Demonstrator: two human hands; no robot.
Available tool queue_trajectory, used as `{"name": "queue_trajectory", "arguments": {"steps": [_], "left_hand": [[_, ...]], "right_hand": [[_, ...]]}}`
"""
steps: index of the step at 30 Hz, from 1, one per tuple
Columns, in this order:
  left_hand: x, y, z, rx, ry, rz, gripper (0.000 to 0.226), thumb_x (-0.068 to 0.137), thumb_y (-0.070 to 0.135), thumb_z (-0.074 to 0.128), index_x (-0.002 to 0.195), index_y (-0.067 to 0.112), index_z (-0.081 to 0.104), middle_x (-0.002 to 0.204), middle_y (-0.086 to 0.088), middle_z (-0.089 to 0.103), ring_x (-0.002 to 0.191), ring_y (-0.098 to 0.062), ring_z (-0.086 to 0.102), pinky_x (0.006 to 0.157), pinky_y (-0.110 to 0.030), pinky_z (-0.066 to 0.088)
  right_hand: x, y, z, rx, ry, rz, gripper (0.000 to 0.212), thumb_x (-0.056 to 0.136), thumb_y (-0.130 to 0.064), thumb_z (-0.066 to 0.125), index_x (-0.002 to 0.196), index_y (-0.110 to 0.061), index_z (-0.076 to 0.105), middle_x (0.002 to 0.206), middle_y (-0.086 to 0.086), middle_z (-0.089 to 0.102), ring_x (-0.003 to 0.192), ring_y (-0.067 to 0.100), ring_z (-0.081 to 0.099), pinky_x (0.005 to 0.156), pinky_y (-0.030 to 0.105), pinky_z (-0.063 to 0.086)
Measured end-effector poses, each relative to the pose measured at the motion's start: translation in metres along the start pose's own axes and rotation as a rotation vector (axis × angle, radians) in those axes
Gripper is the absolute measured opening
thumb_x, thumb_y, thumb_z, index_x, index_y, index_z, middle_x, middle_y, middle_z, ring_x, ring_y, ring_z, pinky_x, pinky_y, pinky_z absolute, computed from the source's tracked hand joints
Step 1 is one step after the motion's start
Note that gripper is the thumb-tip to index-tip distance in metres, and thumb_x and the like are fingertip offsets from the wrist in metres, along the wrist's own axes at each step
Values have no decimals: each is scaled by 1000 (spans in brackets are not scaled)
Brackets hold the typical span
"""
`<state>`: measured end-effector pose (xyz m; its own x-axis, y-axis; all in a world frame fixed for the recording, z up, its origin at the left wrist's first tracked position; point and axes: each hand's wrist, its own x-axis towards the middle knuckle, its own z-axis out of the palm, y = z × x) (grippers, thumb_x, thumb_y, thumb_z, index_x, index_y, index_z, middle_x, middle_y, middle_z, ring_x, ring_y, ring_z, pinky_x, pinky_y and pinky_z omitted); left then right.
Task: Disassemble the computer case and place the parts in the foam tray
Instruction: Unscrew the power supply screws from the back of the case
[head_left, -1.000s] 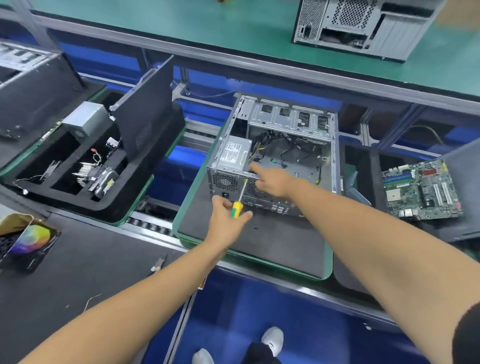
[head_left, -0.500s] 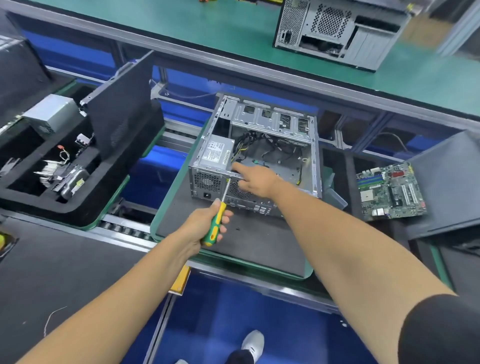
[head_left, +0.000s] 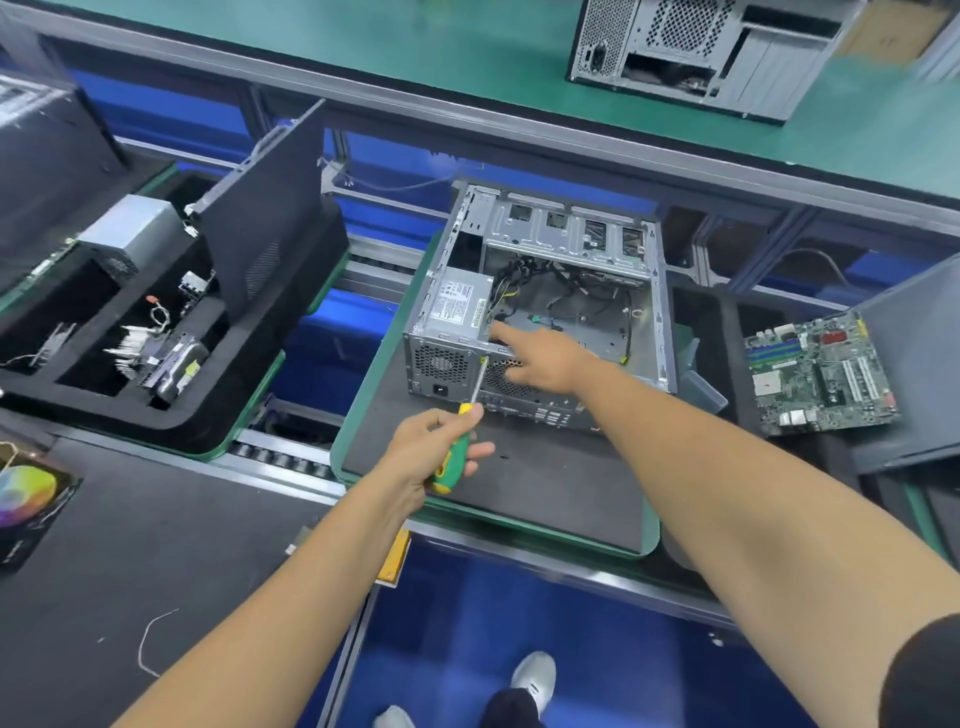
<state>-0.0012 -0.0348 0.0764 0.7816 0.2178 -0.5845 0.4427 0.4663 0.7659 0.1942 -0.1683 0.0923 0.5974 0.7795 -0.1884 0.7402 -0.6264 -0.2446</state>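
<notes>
The open silver metal computer case (head_left: 545, 301) is sat pretty much dead centre on a dark mat inside a green-rimmed pallet (head_left: 358, 415), side panel off so the inside can be seen. Inside, a grey boxy power supply (head_left: 457, 304) is tucked at the case's 9 o'clock corner, and a tangle of black cables (head_left: 561, 291) is spread over the floor of it; where each cable ends can't really be made out.

The left hand (head_left: 426, 457) is clenched around a green and yellow handled screwdriver (head_left: 454, 457), with the thin shaft pointed up toward the rear panel at about 12 o'clock from the hand. Whether the tip is actually seated in a screw can't be told, it's too small. The right hand (head_left: 540, 358) is laid over the case's rear edge with the index finger stretched out toward the power supply and nothing gripped in it; part of the rear fan grille is hidden under it.

At 9 o'clock a black foam tray (head_left: 171, 421) is seen with a silver box and some wired bits in its pockets, its left side cut off by the frame. At 3 o'clock a green motherboard (head_left: 821, 374) is resting in another black foam tray, partly cut off. A fair strip of bare mat is left between the case and the pallet's near edge at 6 o'clock. A second case at 1 o'clock on the green table (head_left: 415, 47) is cropped at the top.
</notes>
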Motion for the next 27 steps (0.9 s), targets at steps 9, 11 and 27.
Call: {"name": "queue_trajectory", "arguments": {"steps": [9,11,27], "left_hand": [[-11,5,12,-66,-134,-93,43,104,44,54,109,4,68,73,3,66,57,-11,58,49,-25,51],[-12,3,13,-112,-146,-116,44,105,44,52,111,4,67,71,4,61,54,-11,51,48,-24,48],[-4,-11,3,164,97,185,37,91,33,77,104,4,57,96,-6,69,82,-16,78,65,-44,64]], "right_hand": [[3,2,5,17,32,18,61,88,-24,63,133,-42,26,54,1,44,50,13,45,48,30,22],[3,3,5,15,28,28,61,88,-25,63,133,-43,26,54,1,45,50,12,46,48,30,23],[1,4,1,-8,25,14,52,90,-22,62,136,-30,38,57,-2,40,51,10,41,49,31,21]]}}
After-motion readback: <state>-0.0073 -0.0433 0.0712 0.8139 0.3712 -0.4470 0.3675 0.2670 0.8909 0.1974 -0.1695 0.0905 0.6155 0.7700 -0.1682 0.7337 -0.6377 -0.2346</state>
